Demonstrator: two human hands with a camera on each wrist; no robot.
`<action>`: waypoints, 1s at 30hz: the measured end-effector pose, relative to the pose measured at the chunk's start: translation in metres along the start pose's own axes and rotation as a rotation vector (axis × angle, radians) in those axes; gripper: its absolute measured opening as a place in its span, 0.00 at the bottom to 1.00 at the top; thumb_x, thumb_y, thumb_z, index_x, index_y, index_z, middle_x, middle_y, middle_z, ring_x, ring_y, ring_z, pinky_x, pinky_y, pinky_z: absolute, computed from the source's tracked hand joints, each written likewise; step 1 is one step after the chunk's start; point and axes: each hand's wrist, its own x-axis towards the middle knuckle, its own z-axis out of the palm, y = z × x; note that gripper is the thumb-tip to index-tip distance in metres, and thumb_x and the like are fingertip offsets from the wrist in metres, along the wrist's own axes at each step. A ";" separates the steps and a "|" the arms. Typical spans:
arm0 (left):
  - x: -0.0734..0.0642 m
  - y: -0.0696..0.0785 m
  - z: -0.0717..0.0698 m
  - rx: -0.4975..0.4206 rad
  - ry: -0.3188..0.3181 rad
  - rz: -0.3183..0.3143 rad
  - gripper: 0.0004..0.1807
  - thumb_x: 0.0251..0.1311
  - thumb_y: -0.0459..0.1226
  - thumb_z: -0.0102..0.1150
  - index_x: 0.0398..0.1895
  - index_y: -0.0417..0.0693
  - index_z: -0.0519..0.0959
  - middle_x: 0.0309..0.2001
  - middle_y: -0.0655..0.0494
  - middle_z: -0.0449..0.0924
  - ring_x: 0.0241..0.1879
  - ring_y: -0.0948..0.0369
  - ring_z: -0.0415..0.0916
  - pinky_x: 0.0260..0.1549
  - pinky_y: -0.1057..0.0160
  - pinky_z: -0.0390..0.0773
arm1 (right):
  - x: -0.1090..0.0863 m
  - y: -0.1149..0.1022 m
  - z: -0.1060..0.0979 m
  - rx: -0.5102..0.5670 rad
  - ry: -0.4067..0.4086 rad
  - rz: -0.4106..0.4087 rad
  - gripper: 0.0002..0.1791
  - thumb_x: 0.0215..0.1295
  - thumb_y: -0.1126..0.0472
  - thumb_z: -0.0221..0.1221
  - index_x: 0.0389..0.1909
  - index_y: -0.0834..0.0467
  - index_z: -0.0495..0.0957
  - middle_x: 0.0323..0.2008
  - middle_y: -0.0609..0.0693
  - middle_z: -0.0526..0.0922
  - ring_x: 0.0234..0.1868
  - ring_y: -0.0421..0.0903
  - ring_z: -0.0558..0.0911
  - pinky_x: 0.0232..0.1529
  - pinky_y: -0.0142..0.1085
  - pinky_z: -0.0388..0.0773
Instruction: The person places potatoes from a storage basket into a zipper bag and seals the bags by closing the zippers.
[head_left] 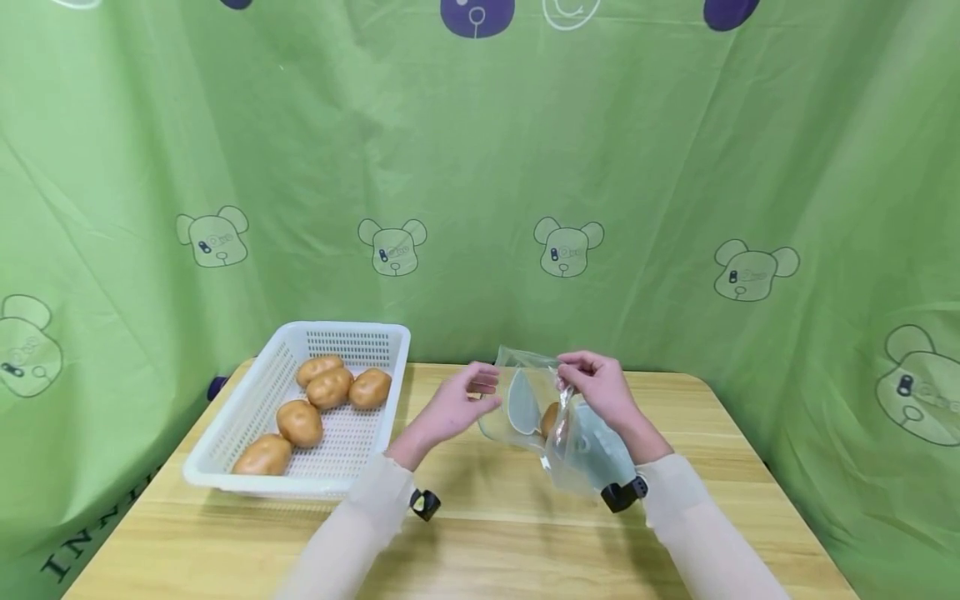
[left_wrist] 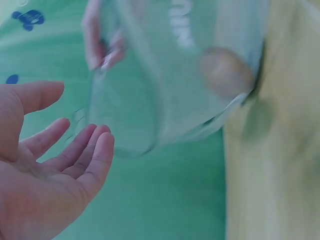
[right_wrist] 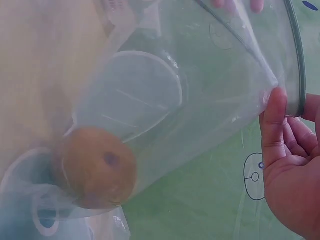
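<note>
Head view, left to right: a white perforated plastic basket (head_left: 341, 435) stands on the table (head_left: 480, 542) and contains five potatoes (head_left: 299, 423). Beside it, the left hand (head_left: 459, 406) is empty — thumb apart from the loosely bent fingers — at the mouth of a clear plastic bag (head_left: 506, 423); contact cannot be determined. One potato (right_wrist: 97, 167) lies inside the bag. The right hand (head_left: 602, 386) pinches the bag's rim between thumb and fingers.

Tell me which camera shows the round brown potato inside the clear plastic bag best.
The right wrist view: the potato appears large and nearly whole through the bag. The left wrist view shows it blurred; the head view, only part.
</note>
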 end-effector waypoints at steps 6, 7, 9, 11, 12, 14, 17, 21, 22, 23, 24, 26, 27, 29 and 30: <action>-0.003 0.010 -0.046 0.040 0.080 -0.036 0.22 0.62 0.34 0.56 0.60 0.43 0.68 0.56 0.46 0.72 0.54 0.51 0.72 0.51 0.55 0.75 | -0.001 0.001 -0.001 -0.001 0.012 -0.005 0.14 0.63 0.69 0.57 0.48 0.71 0.75 0.32 0.64 0.81 0.27 0.43 0.80 0.32 0.35 0.82; -0.004 0.011 -0.053 0.054 0.091 -0.049 0.23 0.63 0.35 0.55 0.61 0.43 0.68 0.57 0.45 0.72 0.55 0.51 0.71 0.52 0.54 0.74 | -0.001 0.001 -0.002 -0.001 0.013 -0.003 0.14 0.63 0.69 0.57 0.48 0.71 0.75 0.32 0.63 0.81 0.27 0.43 0.80 0.32 0.34 0.82; -0.005 0.010 -0.067 0.095 0.110 -0.081 0.23 0.65 0.37 0.54 0.62 0.43 0.67 0.58 0.45 0.71 0.56 0.51 0.70 0.54 0.53 0.72 | -0.001 0.000 -0.002 -0.004 0.014 0.000 0.14 0.63 0.69 0.57 0.48 0.71 0.75 0.32 0.63 0.81 0.27 0.43 0.80 0.32 0.34 0.82; -0.006 0.008 -0.081 0.131 0.124 -0.095 0.24 0.65 0.36 0.53 0.63 0.40 0.65 0.59 0.42 0.69 0.57 0.49 0.69 0.55 0.52 0.71 | -0.002 0.000 -0.002 -0.004 0.017 0.005 0.13 0.63 0.69 0.57 0.48 0.70 0.76 0.31 0.62 0.81 0.27 0.42 0.80 0.32 0.35 0.82; -0.007 0.006 -0.087 0.141 0.131 -0.099 0.25 0.65 0.36 0.53 0.63 0.39 0.65 0.59 0.41 0.69 0.58 0.48 0.68 0.55 0.51 0.71 | -0.002 -0.001 -0.002 -0.001 0.020 0.010 0.13 0.63 0.69 0.57 0.48 0.70 0.76 0.31 0.62 0.81 0.27 0.43 0.80 0.31 0.35 0.82; -0.008 0.002 -0.099 0.160 0.148 -0.101 0.25 0.64 0.34 0.53 0.63 0.35 0.64 0.59 0.38 0.68 0.58 0.46 0.68 0.56 0.51 0.70 | -0.002 -0.001 -0.002 -0.009 0.015 0.007 0.13 0.63 0.69 0.56 0.48 0.71 0.76 0.31 0.61 0.81 0.27 0.43 0.80 0.32 0.35 0.82; -0.009 -0.007 -0.115 0.168 0.170 -0.111 0.26 0.62 0.31 0.54 0.63 0.32 0.63 0.60 0.35 0.67 0.58 0.44 0.67 0.56 0.50 0.70 | -0.002 0.000 -0.002 -0.014 0.013 0.010 0.13 0.64 0.69 0.56 0.48 0.70 0.76 0.31 0.60 0.81 0.27 0.43 0.80 0.32 0.35 0.82; -0.009 -0.023 -0.129 0.199 0.167 -0.144 0.28 0.60 0.29 0.56 0.64 0.32 0.62 0.61 0.35 0.65 0.60 0.42 0.65 0.58 0.48 0.68 | -0.004 0.000 -0.002 -0.010 0.008 0.016 0.13 0.64 0.68 0.56 0.48 0.70 0.76 0.32 0.62 0.81 0.28 0.43 0.80 0.32 0.35 0.82; -0.008 -0.028 -0.131 0.211 0.162 -0.153 0.29 0.59 0.29 0.56 0.64 0.33 0.62 0.61 0.34 0.65 0.60 0.42 0.65 0.58 0.48 0.67 | -0.004 0.000 -0.002 -0.010 0.006 0.017 0.13 0.64 0.68 0.56 0.48 0.70 0.76 0.32 0.63 0.81 0.28 0.43 0.80 0.32 0.35 0.82; -0.007 -0.032 -0.134 0.215 0.152 -0.163 0.29 0.59 0.28 0.57 0.64 0.33 0.62 0.62 0.34 0.64 0.60 0.41 0.64 0.59 0.48 0.66 | -0.005 0.000 -0.003 -0.007 0.005 0.017 0.13 0.64 0.68 0.56 0.48 0.70 0.76 0.32 0.63 0.80 0.28 0.44 0.80 0.32 0.35 0.82; -0.006 -0.036 -0.136 0.223 0.145 -0.171 0.30 0.58 0.28 0.57 0.65 0.33 0.62 0.62 0.33 0.64 0.60 0.41 0.63 0.59 0.47 0.65 | -0.005 0.000 -0.003 -0.006 0.006 0.019 0.13 0.64 0.68 0.56 0.48 0.70 0.76 0.33 0.64 0.80 0.28 0.44 0.80 0.32 0.35 0.82; -0.005 -0.044 -0.140 0.236 0.131 -0.194 0.31 0.57 0.28 0.58 0.65 0.34 0.62 0.62 0.32 0.64 0.61 0.40 0.63 0.60 0.46 0.64 | -0.006 0.000 -0.004 -0.001 0.008 0.021 0.13 0.64 0.68 0.57 0.48 0.70 0.76 0.33 0.64 0.80 0.28 0.44 0.80 0.32 0.35 0.82; -0.004 -0.048 -0.142 0.238 0.125 -0.206 0.31 0.57 0.28 0.59 0.65 0.35 0.63 0.62 0.32 0.64 0.61 0.40 0.62 0.60 0.46 0.64 | -0.006 0.000 -0.005 0.001 0.009 0.022 0.13 0.64 0.68 0.57 0.48 0.70 0.76 0.33 0.64 0.80 0.28 0.43 0.80 0.32 0.35 0.82; -0.003 -0.053 -0.145 0.238 0.111 -0.230 0.31 0.56 0.27 0.59 0.65 0.35 0.63 0.62 0.32 0.63 0.61 0.39 0.61 0.61 0.45 0.62 | -0.006 0.000 -0.006 0.005 0.012 0.019 0.13 0.64 0.68 0.57 0.48 0.70 0.76 0.33 0.64 0.80 0.28 0.43 0.80 0.32 0.35 0.82; -0.003 -0.055 -0.147 0.240 0.104 -0.241 0.31 0.56 0.27 0.59 0.65 0.35 0.63 0.62 0.32 0.63 0.62 0.39 0.60 0.61 0.44 0.61 | -0.006 0.000 -0.006 0.006 0.012 0.016 0.13 0.64 0.68 0.57 0.48 0.71 0.76 0.33 0.64 0.80 0.27 0.43 0.80 0.32 0.35 0.82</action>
